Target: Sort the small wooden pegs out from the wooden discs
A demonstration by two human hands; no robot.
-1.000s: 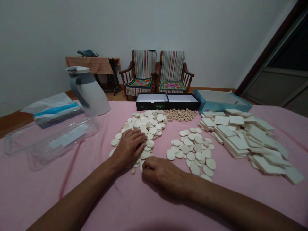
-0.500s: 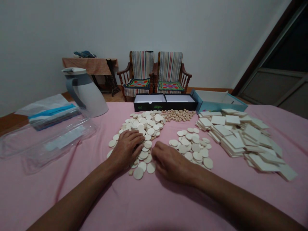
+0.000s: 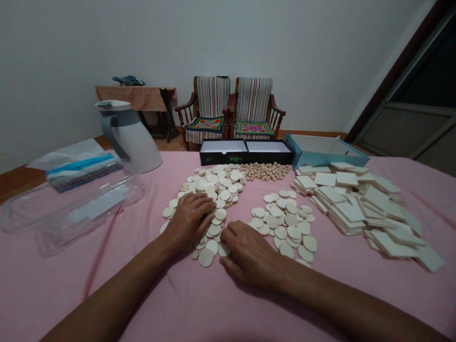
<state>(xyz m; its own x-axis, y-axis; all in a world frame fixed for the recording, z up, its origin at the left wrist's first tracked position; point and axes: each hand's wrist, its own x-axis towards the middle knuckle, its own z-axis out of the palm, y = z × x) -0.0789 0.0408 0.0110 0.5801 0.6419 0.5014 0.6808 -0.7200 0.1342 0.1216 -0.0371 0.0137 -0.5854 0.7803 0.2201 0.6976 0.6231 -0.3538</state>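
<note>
Right hand (image 3: 251, 254) lower, open just beside the cream discs (image 3: 213, 230) (nothing gripped), left hand (image 3: 188, 221) flat on them.

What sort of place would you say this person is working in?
It looks like a room in a private home, perhaps a bedroom: the work lies on a pink sheet, two wooden armchairs stand by the wall, and a cloth-draped table stands beside them.

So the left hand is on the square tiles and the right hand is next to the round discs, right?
Not quite. The head view shows the left hand on the round discs, not on the square tiles. The right hand is next to the discs, as you said.
</note>
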